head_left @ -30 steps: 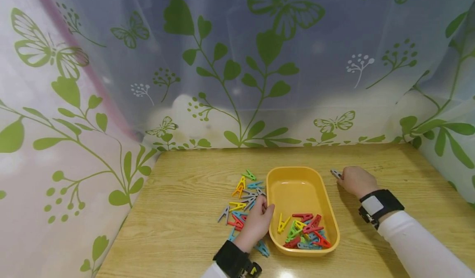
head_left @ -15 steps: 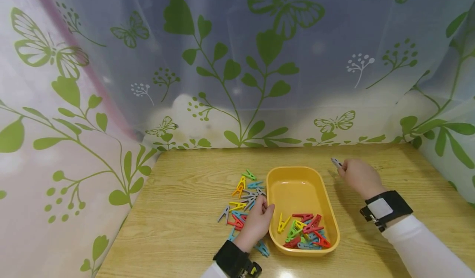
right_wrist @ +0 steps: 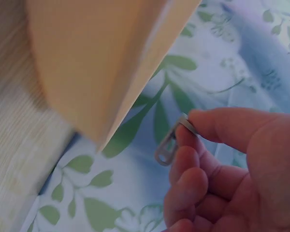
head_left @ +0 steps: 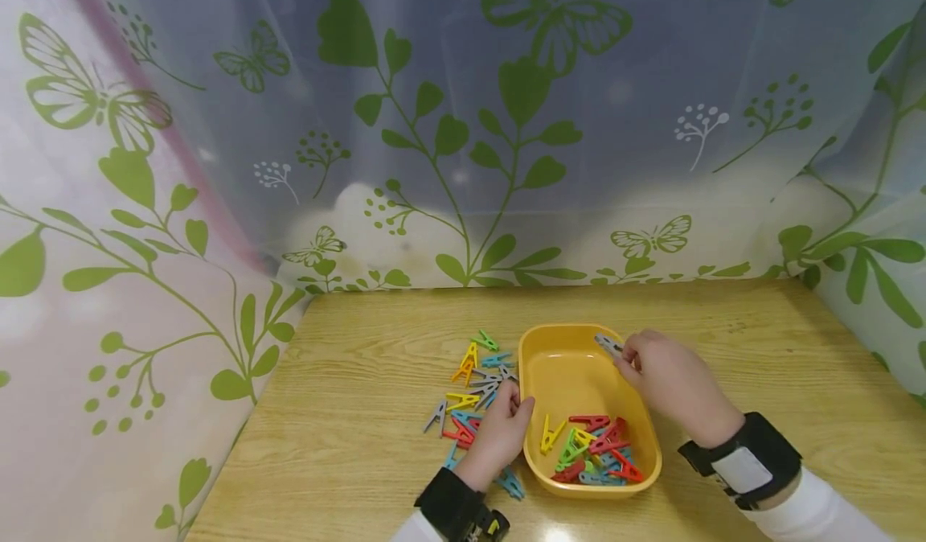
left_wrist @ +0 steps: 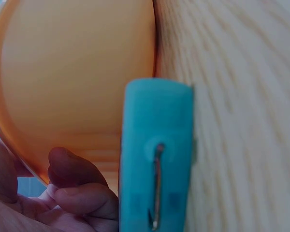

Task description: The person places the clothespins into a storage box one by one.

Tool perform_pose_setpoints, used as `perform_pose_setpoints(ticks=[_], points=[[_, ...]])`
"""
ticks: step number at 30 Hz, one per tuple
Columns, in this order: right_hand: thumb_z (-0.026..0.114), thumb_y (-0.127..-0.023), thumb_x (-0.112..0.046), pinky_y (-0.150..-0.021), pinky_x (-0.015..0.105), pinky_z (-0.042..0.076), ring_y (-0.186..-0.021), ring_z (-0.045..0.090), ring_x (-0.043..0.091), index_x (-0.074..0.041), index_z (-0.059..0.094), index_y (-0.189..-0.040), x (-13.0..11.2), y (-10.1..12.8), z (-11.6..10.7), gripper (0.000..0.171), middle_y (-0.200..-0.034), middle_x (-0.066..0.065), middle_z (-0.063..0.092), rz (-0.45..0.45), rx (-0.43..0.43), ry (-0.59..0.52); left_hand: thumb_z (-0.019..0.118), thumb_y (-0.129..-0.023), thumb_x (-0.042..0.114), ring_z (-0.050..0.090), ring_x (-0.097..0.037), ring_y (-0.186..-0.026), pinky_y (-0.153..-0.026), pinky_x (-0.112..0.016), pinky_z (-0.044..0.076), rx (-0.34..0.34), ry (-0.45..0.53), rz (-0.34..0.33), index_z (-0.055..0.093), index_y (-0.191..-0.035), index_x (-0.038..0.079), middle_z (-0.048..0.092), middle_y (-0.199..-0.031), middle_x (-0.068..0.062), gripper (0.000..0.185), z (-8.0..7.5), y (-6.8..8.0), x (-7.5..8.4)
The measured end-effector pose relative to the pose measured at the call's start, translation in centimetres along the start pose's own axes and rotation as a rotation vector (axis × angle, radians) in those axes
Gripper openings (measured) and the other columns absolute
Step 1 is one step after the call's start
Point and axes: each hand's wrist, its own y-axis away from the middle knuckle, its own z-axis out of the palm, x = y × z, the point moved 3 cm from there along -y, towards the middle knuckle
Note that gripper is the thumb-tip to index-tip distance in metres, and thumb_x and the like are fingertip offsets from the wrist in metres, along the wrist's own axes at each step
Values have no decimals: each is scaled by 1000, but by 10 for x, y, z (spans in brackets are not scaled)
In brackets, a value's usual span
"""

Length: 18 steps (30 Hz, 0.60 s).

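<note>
My right hand (head_left: 676, 377) pinches a grey clothespin (head_left: 608, 343) between thumb and forefinger, held over the right rim of the yellow plastic tub (head_left: 567, 373). In the right wrist view the same clothespin (right_wrist: 166, 150) points away from the fingertips, beside the tub wall (right_wrist: 87, 58). At the tub's left side, my left hand (head_left: 499, 429) grips the rim, thumb on the inner side. Inside the tub's near end lies a heap of red, green, yellow and blue clothespins (head_left: 608, 437). A blue clothespin (left_wrist: 157, 111) with a metal spring shows large close to the left hand.
Left of the tub, several loose clothespins (head_left: 463, 401) in grey, yellow, blue, red, orange and green are scattered on the wooden table (head_left: 347, 413), partly behind the left hand. A patterned curtain (head_left: 434, 164) hangs along the table's back edge and both sides.
The right hand has lifted the grey clothespin off the table on the right and carried it left to the tub's rim. The left hand has stayed put.
</note>
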Motion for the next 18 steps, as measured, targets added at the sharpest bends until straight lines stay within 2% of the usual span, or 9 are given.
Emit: perform_pose_setpoints(ticks=[8, 14, 18], points=[[79, -91, -24, -49, 23, 31, -55, 42, 10, -10, 67, -81, -22, 17, 7, 21, -72, -2, 53, -13, -81, 33, 51, -108, 18, 41, -13, -62, -54, -23, 32, 5, 1, 9, 40, -95, 10, 36, -79, 0, 19, 0, -1, 0], [80, -90, -22, -51, 24, 34, -58, 43, 9, -12, 67, -80, -30, 24, 17, 19, -72, -4, 54, -43, -120, 34, 50, -109, 19, 42, -12, -63, -54, -23, 33, -3, -8, -3, 40, -95, 11, 37, -79, 1, 19, 0, -1, -2], [80, -90, -23, -53, 25, 36, -59, 44, 10, -13, 67, -81, -34, 26, 24, 19, -73, -4, 53, -23, -162, 37, 49, -109, 19, 42, -12, -63, -54, -23, 34, -6, 1, -2, 39, -95, 11, 37, -79, 1, 19, 1, -2, -3]])
